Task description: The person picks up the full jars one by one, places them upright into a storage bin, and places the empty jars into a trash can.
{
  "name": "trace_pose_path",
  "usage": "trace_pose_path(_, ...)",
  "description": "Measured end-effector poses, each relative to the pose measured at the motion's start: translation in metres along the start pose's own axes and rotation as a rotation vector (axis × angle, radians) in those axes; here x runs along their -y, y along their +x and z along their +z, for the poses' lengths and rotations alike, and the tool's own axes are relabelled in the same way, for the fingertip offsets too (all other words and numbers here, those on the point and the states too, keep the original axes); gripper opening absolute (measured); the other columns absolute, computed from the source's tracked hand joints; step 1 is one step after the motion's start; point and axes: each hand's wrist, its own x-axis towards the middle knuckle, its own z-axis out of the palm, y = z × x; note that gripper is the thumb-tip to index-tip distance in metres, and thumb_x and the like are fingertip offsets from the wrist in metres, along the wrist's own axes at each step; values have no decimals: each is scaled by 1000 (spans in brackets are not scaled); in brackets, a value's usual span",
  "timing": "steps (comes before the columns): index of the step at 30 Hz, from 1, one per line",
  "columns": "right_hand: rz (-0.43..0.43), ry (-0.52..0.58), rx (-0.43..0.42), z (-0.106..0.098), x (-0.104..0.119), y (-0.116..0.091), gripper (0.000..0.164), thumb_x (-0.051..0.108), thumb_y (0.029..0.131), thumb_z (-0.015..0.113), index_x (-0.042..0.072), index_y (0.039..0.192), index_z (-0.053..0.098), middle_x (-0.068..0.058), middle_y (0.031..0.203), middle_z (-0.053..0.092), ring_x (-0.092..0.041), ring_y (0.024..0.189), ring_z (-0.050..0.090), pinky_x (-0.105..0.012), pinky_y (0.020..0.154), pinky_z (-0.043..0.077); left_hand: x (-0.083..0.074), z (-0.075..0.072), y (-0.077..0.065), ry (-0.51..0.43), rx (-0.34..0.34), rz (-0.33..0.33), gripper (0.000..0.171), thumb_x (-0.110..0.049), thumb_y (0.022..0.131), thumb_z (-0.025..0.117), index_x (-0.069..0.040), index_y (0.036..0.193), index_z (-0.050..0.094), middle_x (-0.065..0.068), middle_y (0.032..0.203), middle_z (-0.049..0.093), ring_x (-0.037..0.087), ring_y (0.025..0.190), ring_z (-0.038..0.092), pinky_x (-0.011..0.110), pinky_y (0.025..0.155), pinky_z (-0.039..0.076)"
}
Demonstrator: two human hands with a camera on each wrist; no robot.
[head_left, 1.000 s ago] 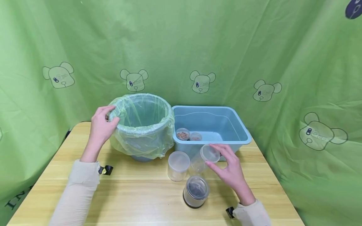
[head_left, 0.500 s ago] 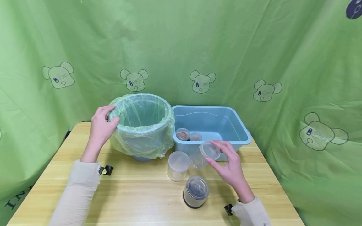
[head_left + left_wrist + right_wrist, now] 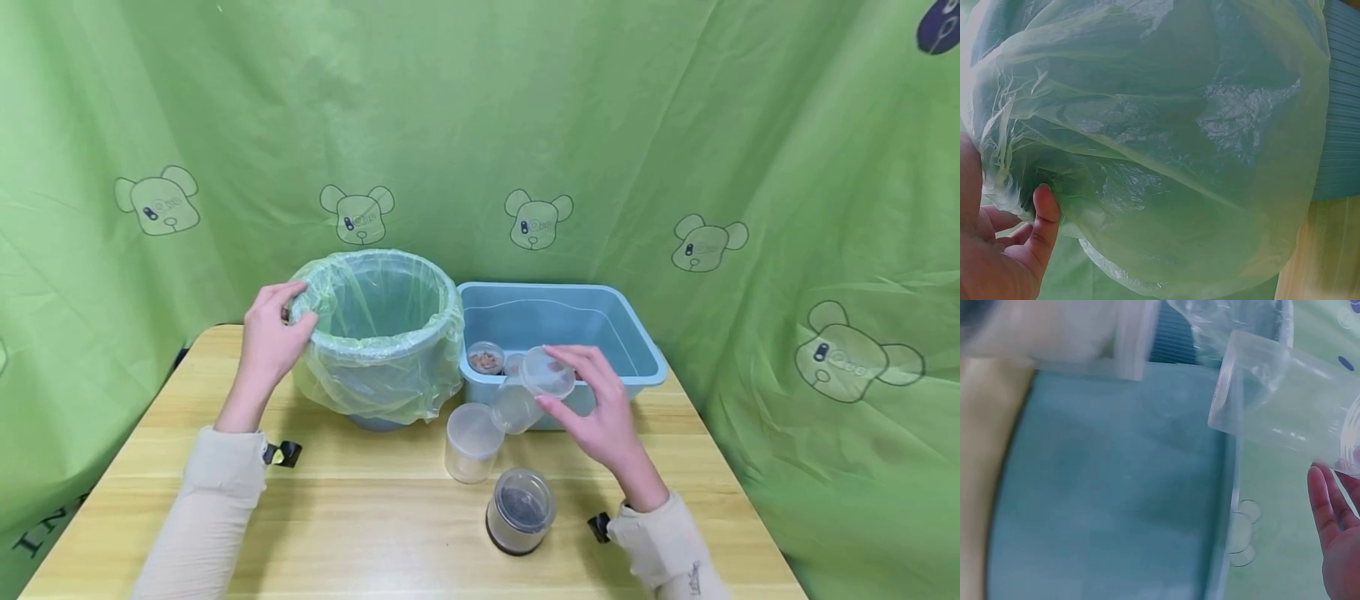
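My left hand [image 3: 273, 337] grips the rim of a round bin [image 3: 371, 421], thumb and fingers on the thin green bin liner [image 3: 397, 387] folded over it. In the left wrist view the liner [image 3: 1185, 144] hangs down the bin's side. My right hand [image 3: 600, 408] holds a clear plastic jar [image 3: 516, 407] by its whitish top end. The jar tilts, its other end pointing down and left, and overlaps the front wall of a blue tub [image 3: 600, 325]. In the right wrist view the jar [image 3: 1291, 403] looks see-through, with the fingertips at one end.
A clear jar with a frosted lid [image 3: 474, 442] stands before the tub. Nearer stands a dark-topped jar [image 3: 521, 508] on a black base. Inside the tub is a small round container [image 3: 485, 358] of brownish bits, another partly hidden beside it. Green curtain [image 3: 450, 125] hangs behind.
My right hand has raised the jar and moved it slightly away from me, up against the tub's front edge in view. The left hand stays on the bin rim.
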Motion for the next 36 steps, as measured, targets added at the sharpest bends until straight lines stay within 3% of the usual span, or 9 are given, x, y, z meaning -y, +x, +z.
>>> trace_pose_path(8,-98,91,-59,-5,15,36,57,11,78,83,9,134,69,-12,128,67,-14,110,60,-17,86,51,0,0,0,-20,-2,-7,54,-9,89,62,-1,143,59,21,143,55,33,105,57,36,87,48)
trace_pose_path(17,-70,185,-91,-3,34,74,55,4,83,80,11,137,67,-9,129,64,-16,110,60,-20,89,57,0,2,0,-37,-24,-7,54,-9,89,62,-2,142,60,21,139,57,34,109,57,41,92,48)
trace_pose_path(25,-49,286,-97,13,45,101,53,5,88,75,9,140,64,-12,130,61,-22,111,62,-24,92,59,3,6,-1,-28,-42,2,52,-10,89,61,-2,141,62,21,137,58,36,113,58,50,96,50)
trace_pose_path(29,-29,288,-82,25,51,113,52,10,90,76,12,141,64,-9,129,61,-20,110,62,-25,88,61,6,8,-2,-34,-47,-7,53,-10,89,61,-2,141,61,22,137,58,38,117,58,54,100,50)
trace_pose_path(36,-83,253,-62,50,57,133,52,10,90,78,13,140,64,-11,128,60,-20,109,62,-31,82,63,5,9,-1,-51,-58,-9,53,-10,89,61,-2,141,62,22,136,58,40,120,57,56,103,49)
